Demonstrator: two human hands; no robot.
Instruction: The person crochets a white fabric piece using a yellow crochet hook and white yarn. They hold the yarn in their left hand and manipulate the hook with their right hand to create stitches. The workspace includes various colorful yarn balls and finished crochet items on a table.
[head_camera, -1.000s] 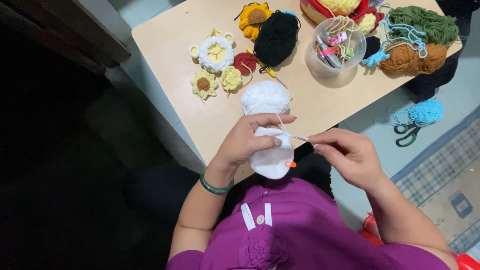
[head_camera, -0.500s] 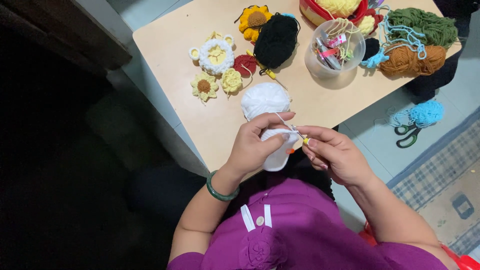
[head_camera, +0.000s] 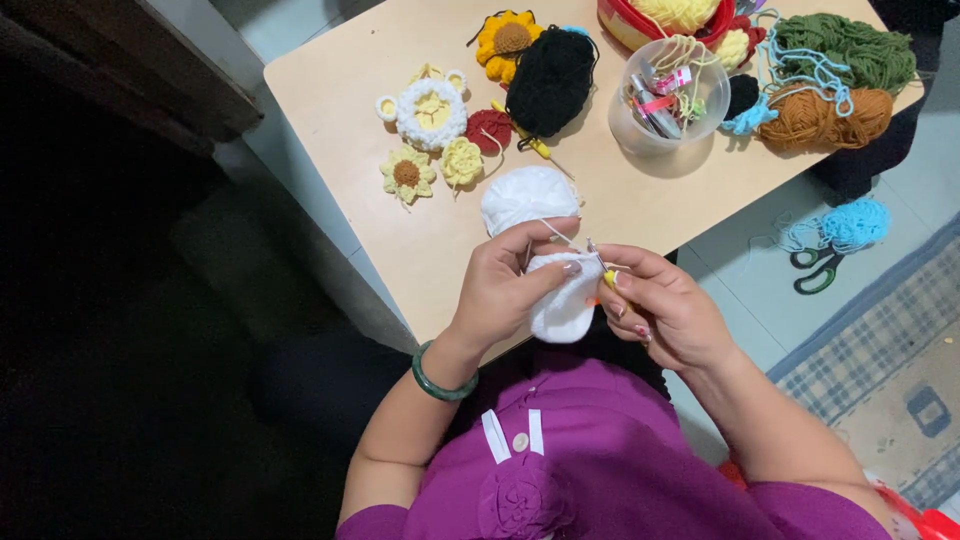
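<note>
White crochet piece (head_camera: 562, 305) lies pinched under left hand (head_camera: 510, 285), touching right hand (head_camera: 665, 310).

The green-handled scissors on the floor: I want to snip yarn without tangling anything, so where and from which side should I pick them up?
Take the scissors by the green handle loops, which show clearly. Come from above on the side away from the blue yarn bundle that lies just past them, with loose strands trailing alongside. They lie flat on the floor, right of the table, so a top-down pinch through the loops probably suits best.
</note>
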